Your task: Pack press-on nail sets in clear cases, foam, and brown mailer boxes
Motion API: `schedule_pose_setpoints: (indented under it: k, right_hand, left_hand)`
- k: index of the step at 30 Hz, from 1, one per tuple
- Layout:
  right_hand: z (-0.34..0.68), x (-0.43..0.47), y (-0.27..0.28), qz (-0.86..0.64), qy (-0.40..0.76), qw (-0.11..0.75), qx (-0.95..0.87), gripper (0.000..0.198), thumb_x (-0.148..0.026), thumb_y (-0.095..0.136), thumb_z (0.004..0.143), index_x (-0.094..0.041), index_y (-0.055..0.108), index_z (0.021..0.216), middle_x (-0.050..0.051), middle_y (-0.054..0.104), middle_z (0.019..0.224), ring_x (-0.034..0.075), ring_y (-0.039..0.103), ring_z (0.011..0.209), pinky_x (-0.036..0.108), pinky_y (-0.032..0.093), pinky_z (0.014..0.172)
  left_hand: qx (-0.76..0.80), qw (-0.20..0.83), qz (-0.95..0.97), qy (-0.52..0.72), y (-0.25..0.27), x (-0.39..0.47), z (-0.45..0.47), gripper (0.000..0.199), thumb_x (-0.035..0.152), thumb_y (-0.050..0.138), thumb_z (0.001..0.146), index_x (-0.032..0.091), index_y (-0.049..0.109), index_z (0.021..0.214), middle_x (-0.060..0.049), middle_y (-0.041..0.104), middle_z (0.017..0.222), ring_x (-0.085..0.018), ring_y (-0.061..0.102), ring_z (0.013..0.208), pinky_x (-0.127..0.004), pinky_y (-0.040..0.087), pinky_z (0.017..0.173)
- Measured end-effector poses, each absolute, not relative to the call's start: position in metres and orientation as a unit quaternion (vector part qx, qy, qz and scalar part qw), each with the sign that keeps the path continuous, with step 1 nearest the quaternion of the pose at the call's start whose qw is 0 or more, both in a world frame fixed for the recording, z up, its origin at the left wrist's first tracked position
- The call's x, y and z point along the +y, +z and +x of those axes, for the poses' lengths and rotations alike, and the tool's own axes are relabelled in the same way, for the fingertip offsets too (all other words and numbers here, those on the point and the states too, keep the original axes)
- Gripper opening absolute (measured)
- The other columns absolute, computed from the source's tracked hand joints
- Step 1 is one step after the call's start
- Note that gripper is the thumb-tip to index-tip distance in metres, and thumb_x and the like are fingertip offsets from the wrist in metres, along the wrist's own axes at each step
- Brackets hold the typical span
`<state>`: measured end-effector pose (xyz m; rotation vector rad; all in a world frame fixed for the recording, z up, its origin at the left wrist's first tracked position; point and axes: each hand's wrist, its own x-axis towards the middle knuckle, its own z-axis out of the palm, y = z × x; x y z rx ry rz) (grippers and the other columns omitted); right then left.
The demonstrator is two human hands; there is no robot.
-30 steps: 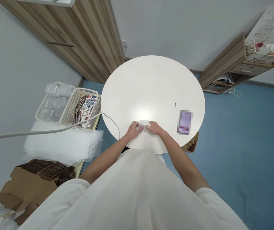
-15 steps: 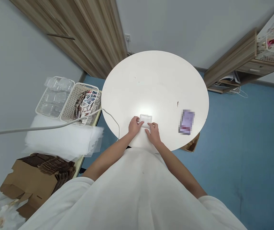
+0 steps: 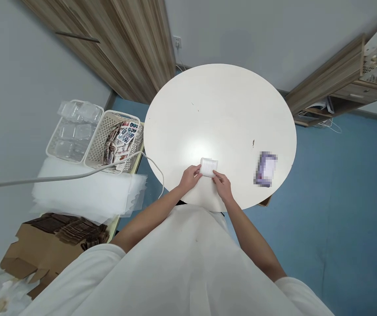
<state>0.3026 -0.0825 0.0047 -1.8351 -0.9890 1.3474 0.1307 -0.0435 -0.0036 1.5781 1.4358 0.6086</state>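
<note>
Left hand: you pinch white packet, left edge.
Right hand: you pinch its near right corner.
White packet: on surface, between your separated hands.
Purple item: right of white packet, pixelated.

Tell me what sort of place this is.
Probably a small packing or craft workroom: cut cardboard, a stack of white sheets and a basket of printed cards lie left of the round white table.
</note>
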Motion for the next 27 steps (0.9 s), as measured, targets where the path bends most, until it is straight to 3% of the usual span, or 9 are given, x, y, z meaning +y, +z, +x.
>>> schedule_pose_setpoints:
  k: [3,6,12,21,27]
  right_hand:
    - [0.298,-0.082,0.005,-0.72,0.49,0.315,-0.376,0.035,-0.036,0.053,0.074,-0.026,0.062,0.106,0.004,0.06,0.108,0.016,0.059,0.084,0.036,0.047,0.083]
    - [0.293,-0.078,0.003,-0.744,0.467,0.319,-0.356,0.032,-0.037,0.053,0.073,-0.024,0.064,0.101,0.004,0.062,0.106,0.016,0.061,0.08,0.036,0.047,0.082]
    - [0.273,-0.065,0.003,-0.768,0.437,0.312,-0.349,0.026,-0.032,0.052,0.072,-0.023,0.064,0.093,0.003,0.064,0.099,0.016,0.062,0.076,0.035,0.049,0.078]
    - [0.199,-0.029,0.01,-0.733,0.467,0.298,-0.394,0.029,-0.03,0.048,0.072,-0.024,0.063,0.096,0.002,0.062,0.104,0.015,0.062,0.08,0.033,0.047,0.08]
    - [0.161,-0.005,0.01,-0.716,0.492,0.291,-0.4,0.03,-0.028,0.049,0.07,-0.025,0.064,0.096,0.0,0.065,0.096,0.015,0.061,0.079,0.033,0.047,0.079]
  left_hand:
    - [0.573,0.437,0.655,0.226,-0.004,-0.04,0.13,0.044,0.028,0.063,0.072,0.022,0.054,0.115,-0.004,0.058,0.093,-0.016,0.058,0.081,-0.031,0.05,0.073]
    - [0.621,0.45,0.598,0.232,-0.004,-0.035,0.136,0.033,0.029,0.061,0.074,0.019,0.059,0.105,-0.007,0.058,0.099,-0.015,0.059,0.075,-0.032,0.05,0.073]
    - [0.652,0.537,0.462,0.273,-0.005,-0.028,0.129,0.022,0.023,0.06,0.074,0.017,0.061,0.095,-0.005,0.063,0.085,-0.014,0.061,0.071,-0.03,0.05,0.069]
    - [0.673,0.44,0.503,0.316,-0.004,-0.008,0.05,0.012,0.019,0.055,0.076,0.018,0.062,0.085,-0.005,0.065,0.088,-0.015,0.062,0.08,-0.032,0.051,0.078]
    - [0.67,0.431,0.496,0.345,-0.002,0.007,0.011,0.018,0.021,0.057,0.075,0.016,0.063,0.091,-0.008,0.062,0.096,-0.016,0.061,0.084,-0.03,0.055,0.073]
